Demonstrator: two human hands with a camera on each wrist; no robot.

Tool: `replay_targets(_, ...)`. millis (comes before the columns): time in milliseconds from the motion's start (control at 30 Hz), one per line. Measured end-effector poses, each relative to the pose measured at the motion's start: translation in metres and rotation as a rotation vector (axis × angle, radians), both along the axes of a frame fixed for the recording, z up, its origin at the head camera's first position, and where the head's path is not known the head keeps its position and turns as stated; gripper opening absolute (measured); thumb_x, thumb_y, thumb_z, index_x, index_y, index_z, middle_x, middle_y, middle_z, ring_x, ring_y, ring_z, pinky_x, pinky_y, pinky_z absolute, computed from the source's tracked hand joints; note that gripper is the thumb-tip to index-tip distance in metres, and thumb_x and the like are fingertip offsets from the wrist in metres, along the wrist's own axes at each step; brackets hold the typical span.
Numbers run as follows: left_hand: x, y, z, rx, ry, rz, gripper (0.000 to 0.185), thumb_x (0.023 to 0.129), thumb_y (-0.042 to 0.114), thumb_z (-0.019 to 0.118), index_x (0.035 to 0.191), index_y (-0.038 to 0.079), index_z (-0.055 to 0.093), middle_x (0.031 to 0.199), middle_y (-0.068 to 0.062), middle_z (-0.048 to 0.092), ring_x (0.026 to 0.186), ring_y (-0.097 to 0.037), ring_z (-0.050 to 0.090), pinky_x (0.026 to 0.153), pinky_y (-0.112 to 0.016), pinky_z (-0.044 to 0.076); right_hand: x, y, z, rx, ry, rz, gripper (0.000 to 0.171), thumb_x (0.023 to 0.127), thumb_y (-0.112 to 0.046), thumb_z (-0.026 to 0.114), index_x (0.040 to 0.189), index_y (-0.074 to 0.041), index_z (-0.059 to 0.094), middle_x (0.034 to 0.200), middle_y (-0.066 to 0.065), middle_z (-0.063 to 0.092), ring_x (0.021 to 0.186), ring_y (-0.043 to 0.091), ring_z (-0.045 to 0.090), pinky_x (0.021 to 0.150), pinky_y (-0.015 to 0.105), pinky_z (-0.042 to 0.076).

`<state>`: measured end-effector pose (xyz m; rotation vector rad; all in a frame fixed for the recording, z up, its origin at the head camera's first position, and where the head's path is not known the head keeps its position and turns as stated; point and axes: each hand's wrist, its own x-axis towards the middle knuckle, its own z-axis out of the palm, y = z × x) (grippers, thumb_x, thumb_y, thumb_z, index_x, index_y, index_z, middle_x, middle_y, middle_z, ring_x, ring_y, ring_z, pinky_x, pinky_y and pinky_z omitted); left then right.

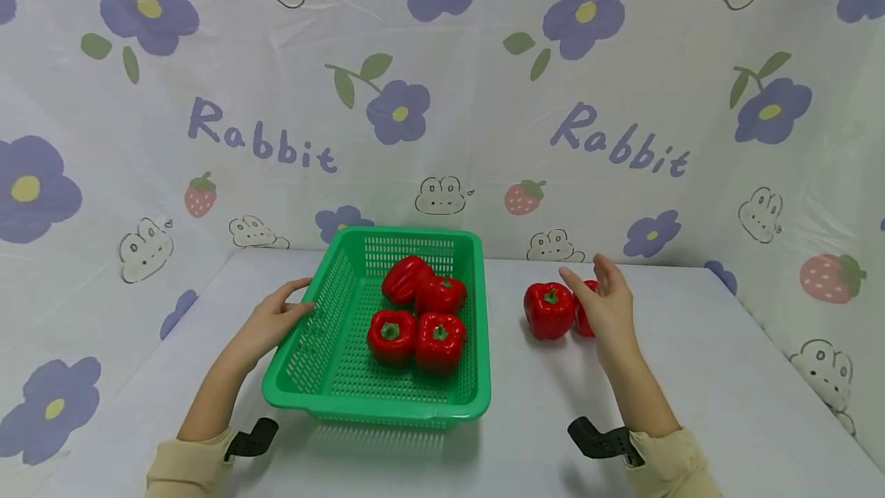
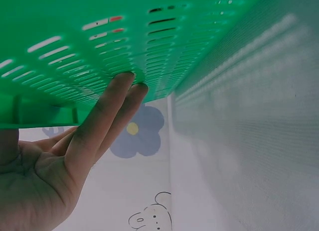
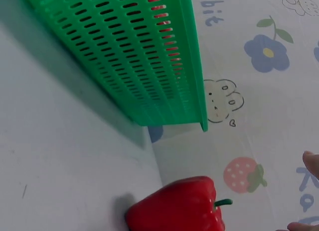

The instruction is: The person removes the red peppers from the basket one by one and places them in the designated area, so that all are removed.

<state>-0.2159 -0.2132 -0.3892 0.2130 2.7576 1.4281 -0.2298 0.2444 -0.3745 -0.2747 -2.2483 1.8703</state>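
A green plastic basket [image 1: 314, 403] with slotted walls holds several red bell peppers [image 1: 440, 343] toward its right side. My left hand [image 1: 271, 321] grips the basket's left rim, thumb over the edge. Seen from the left wrist, that hand [image 2: 47, 178] has two fingers against the outer slotted wall. Right of the basket, two more peppers stand on the table: one in plain sight [image 1: 548, 311], the other [image 1: 584, 309] partly hidden behind my right hand [image 1: 608, 306]. That hand is raised with thumb and fingers apart, holding nothing. Only its fingertips show in the right wrist view, away from the pepper [image 3: 177, 206].
A white table [image 1: 539, 421] carries everything. Behind it hangs a pale curtain [image 1: 477, 137] printed with purple flowers, rabbits and strawberries, meeting the table's back edge. Black straps [image 1: 600, 440] with cameras sit at both wrists.
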Motion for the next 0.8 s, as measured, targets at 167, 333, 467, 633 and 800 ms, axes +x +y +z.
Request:
replay_targets(167,0.001,0.000,0.001,0.001,-0.006,0.008,0.060,0.103,0.025,0.048,0.153,0.004,0.025,0.113,-0.029,0.066,0.080,-0.014,0.069,0.071,-0.029,0.054,-0.001,-0.009,0.001,-0.013,-0.003,0.012,0.085,0.092,-0.039,0.065,0.158,-0.019,0.016,0.165,0.002,0.019,0.153,0.023,0.015,0.120,0.045,0.025)
replay_targets(333,0.001,0.000,0.001,0.001,-0.006,0.004,0.060,0.103,0.025,0.048,0.154,0.003,0.024,0.113,-0.030,0.066,0.079,-0.014,0.069,0.071,-0.029,0.054,-0.003,-0.019,0.003,-0.026,-0.006,0.037,0.083,0.092,-0.037,0.066,0.157,-0.020,0.018,0.164,0.001,0.022,0.153,0.021,0.018,0.120,0.041,0.025)
replay_targets(467,0.001,0.000,0.001,-0.002,-0.005,0.005,0.060,0.103,0.026,0.048,0.154,0.004,0.024,0.115,-0.030,0.066,0.081,-0.014,0.069,0.071,-0.029,0.054,-0.002,-0.029,0.004,-0.029,-0.010,0.078,0.083,0.092,-0.036,0.066,0.157,-0.020,0.017,0.164,0.002,0.022,0.153,0.023,0.018,0.119,0.044,0.028)
replay_targets(633,0.002,0.000,0.001,-0.005,-0.006,0.008,0.060,0.103,0.025,0.048,0.154,0.004,0.025,0.114,-0.029,0.066,0.081,-0.016,0.069,0.072,-0.029,0.054,-0.003,-0.042,0.005,-0.008,-0.017,0.124,0.082,0.091,-0.039,0.067,0.157,-0.021,0.020,0.163,0.003,0.025,0.152,0.023,0.020,0.117,0.047,0.030)
replay_targets(800,0.001,0.000,0.001,-0.009,-0.003,0.005,0.060,0.103,0.026,0.048,0.154,0.004,0.025,0.113,-0.030,0.066,0.080,-0.014,0.069,0.071,-0.029,0.054,-0.005,-0.053,0.005,-0.004,0.005,0.164,0.080,0.091,-0.038,0.067,0.156,-0.018,0.024,0.162,0.004,0.027,0.151,0.021,0.023,0.119,0.042,0.028)
